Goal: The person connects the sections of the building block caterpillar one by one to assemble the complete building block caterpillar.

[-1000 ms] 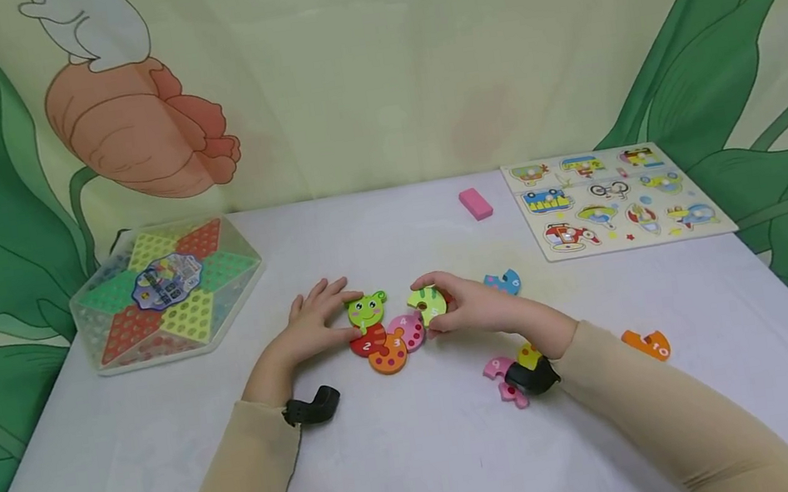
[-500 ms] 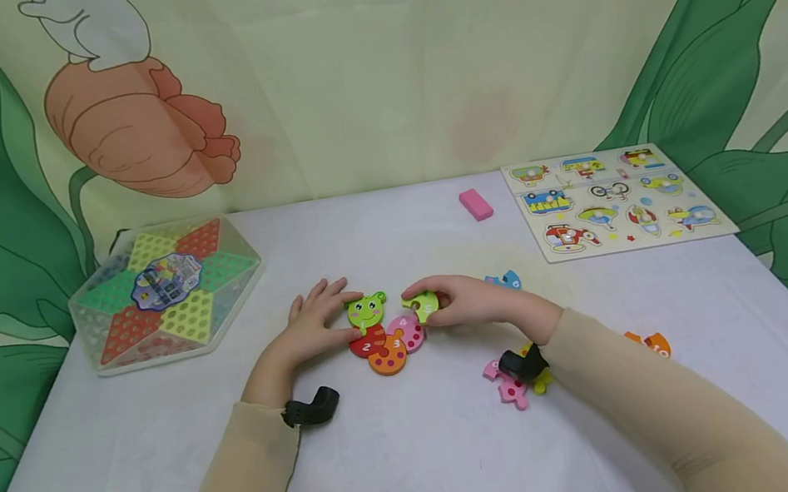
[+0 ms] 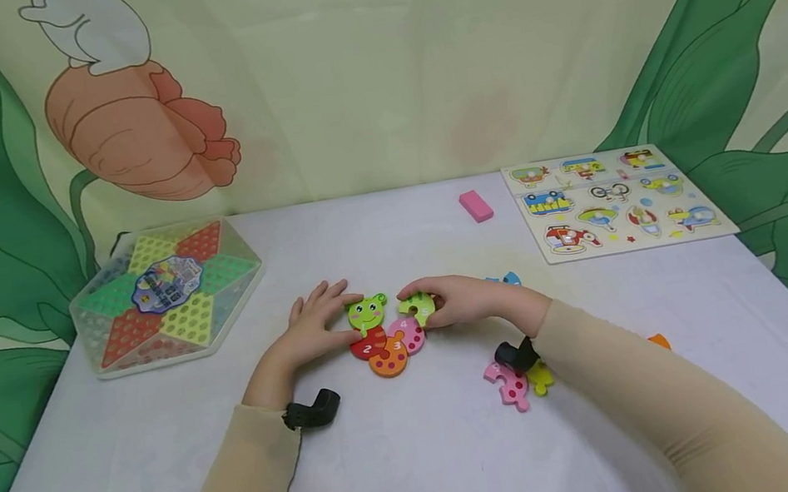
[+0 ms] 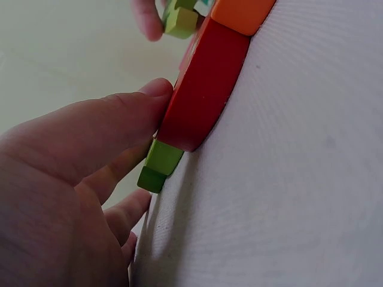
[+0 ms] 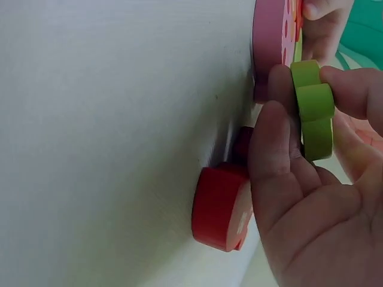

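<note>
My right hand (image 3: 468, 299) pinches a light-green puzzle piece (image 5: 317, 113) between thumb and fingers, just above the table. The piece overlaps the pink piece (image 3: 413, 339) marked 4 in the head view. My left hand (image 3: 314, 322) has its fingers spread, with thumb at the edge of the red piece (image 4: 200, 89) marked 2 and index finger at the green smiling caterpillar head (image 3: 367, 313). Head, red, orange (image 3: 389, 360) and pink pieces lie joined in a curve. A loose red piece (image 5: 218, 206) lies under my right hand, hidden in the head view.
Pink pieces (image 3: 512, 389) and a yellow piece (image 3: 540, 378) lie near my right wrist. Blue (image 3: 511, 278) and orange (image 3: 659, 341) pieces are partly covered by my right arm. Farther back are a hexagonal game box (image 3: 170, 298), a pink block (image 3: 476, 206) and a vehicle puzzle board (image 3: 608, 207).
My right hand has moved left and slightly forward with the green piece, bringing it to the pink piece marked 4. The left hand and joined pieces stay in place.
</note>
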Available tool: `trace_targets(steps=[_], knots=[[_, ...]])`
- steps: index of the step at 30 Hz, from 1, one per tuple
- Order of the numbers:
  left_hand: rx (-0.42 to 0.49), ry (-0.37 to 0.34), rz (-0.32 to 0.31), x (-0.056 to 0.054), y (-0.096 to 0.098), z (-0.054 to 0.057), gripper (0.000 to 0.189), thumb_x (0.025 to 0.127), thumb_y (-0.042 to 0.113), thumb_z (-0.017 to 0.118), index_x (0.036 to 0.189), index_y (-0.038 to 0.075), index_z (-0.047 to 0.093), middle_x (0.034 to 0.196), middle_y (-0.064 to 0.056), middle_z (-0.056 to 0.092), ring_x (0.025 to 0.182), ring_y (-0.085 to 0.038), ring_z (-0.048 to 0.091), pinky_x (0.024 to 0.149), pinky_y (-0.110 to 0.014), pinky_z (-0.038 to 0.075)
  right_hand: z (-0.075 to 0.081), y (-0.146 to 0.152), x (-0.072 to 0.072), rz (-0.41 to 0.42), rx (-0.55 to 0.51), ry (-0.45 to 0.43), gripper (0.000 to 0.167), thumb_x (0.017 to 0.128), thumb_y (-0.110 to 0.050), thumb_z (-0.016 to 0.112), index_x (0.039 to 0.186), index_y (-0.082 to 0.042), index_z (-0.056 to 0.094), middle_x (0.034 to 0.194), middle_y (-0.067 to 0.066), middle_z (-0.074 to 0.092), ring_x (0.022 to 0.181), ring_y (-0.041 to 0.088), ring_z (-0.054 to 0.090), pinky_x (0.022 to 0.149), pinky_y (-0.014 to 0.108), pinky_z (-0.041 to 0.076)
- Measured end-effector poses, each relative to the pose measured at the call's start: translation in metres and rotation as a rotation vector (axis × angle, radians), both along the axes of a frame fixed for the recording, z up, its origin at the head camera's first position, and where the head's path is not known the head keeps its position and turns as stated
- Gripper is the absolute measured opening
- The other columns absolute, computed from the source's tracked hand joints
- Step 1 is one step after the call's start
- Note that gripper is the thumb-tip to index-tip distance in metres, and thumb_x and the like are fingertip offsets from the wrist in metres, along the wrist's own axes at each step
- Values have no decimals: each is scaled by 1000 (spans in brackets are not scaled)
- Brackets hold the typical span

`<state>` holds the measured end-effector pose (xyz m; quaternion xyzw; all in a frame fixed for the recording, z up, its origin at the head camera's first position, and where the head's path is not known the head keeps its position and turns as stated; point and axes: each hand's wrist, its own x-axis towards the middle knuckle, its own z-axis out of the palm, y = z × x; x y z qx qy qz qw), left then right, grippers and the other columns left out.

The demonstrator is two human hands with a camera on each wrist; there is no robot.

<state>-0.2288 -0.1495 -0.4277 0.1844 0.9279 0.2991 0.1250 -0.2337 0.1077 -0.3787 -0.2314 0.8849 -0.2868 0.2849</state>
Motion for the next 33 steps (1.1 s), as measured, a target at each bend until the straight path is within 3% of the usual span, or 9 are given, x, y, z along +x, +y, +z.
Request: trace_targets(steps=[11,16,23,33], knots=[[5,8,2,-3,1,-1,57,78,38,63,130,25,48,151,-5,21,141,-29,2,108,-59,-8,4,-3,-6,17,58,41,53,85,-13,60,134,-19,42,122,5,48,95,20,48,77,27,47],[2,11,-5,-4,2,-1,57,78,39,63,131,26,47,152,-4,21,141,-28,1,108,-58,-8,5,-2,-8,54,75,75,54,85,-12,60,135,-20,43,114,7,47,87,19,46,69,24,43],[-6,10,-4,-2,1,-2,58,77,39,64,130,25,48,151,-5,21,141,-30,2,107,-60,-7,0,-1,-5,36,72,80,56,84,-14,62,137,-20,41,98,4,50,82,17,47,66,24,41],[-2,8,3,0,0,-4,58,77,39,64,130,25,48,151,-4,21,141,-30,1,107,-60,-8,-2,0,0,8,80,114,51,85,-16,61,134,-21,45,103,3,53,81,16,48,67,25,42]])
